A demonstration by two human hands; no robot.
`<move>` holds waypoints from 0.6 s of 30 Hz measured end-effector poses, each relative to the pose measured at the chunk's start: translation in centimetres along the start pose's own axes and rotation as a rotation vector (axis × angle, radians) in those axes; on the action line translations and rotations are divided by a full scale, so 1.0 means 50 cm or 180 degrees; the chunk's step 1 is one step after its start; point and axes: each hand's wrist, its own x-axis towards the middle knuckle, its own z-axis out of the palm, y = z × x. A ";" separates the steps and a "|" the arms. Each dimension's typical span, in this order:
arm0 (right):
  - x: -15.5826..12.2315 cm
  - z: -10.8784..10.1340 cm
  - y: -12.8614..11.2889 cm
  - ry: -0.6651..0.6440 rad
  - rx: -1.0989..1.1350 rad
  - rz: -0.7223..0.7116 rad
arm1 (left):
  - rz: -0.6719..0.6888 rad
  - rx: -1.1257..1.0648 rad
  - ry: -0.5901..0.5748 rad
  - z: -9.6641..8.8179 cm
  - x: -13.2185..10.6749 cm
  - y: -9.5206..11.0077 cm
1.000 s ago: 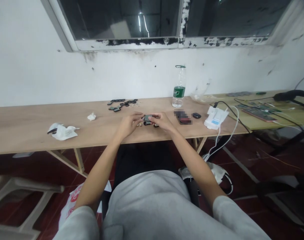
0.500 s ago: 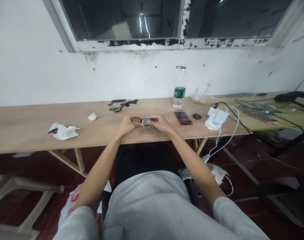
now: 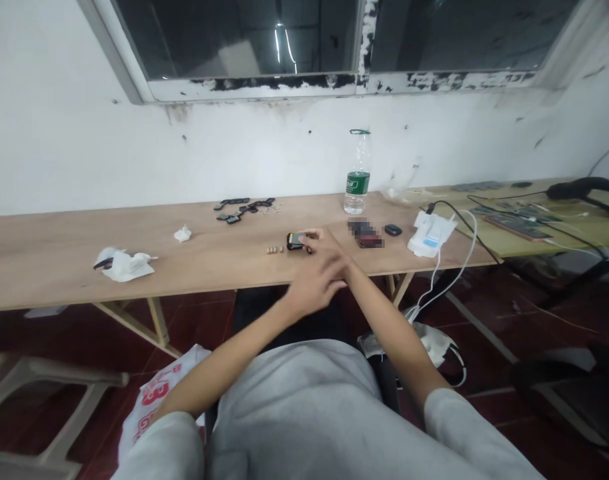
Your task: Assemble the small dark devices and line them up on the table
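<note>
My right hand [image 3: 321, 244] grips a small black block-shaped device [image 3: 297, 240] with a grey-green face and a yellow strip, just above or on the tabletop; which of the two I cannot tell. My left hand [image 3: 317, 280] lies across my right wrist, its fingers stretched out and apart, slightly blurred, holding nothing. Left of the device, several tiny beige pieces [image 3: 275, 250] sit in a short row on the wooden table [image 3: 224, 257]. Farther back lies a cluster of small black and grey-green blocks [image 3: 239, 210], with tiny pale bits [image 3: 271, 209] beside it.
A water bottle [image 3: 357, 183] stands near the wall. A pixelated dark object [image 3: 365, 233], a small black case [image 3: 393, 230] and a white box with cables [image 3: 431, 235] lie to the right. Crumpled tissues [image 3: 129, 265] lie left. A white stool [image 3: 59, 393] stands on the floor.
My left hand has let go of the device and moved right and down onto my right wrist. The row of beige pieces now shows on the table. My right hand keeps the device.
</note>
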 end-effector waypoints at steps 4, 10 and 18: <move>0.004 -0.011 0.007 0.0066 0.0289 0.0200 | 0.0926 0.0243 -0.0519 0.122 -0.059 0.116; 0.001 -0.019 0.008 -0.0026 0.0363 0.0194 | 0.1370 0.0360 -0.0647 0.170 -0.111 0.174; -0.005 0.003 0.003 -0.0276 -0.0361 0.0289 | 0.1209 0.0284 -0.0566 0.167 -0.106 0.148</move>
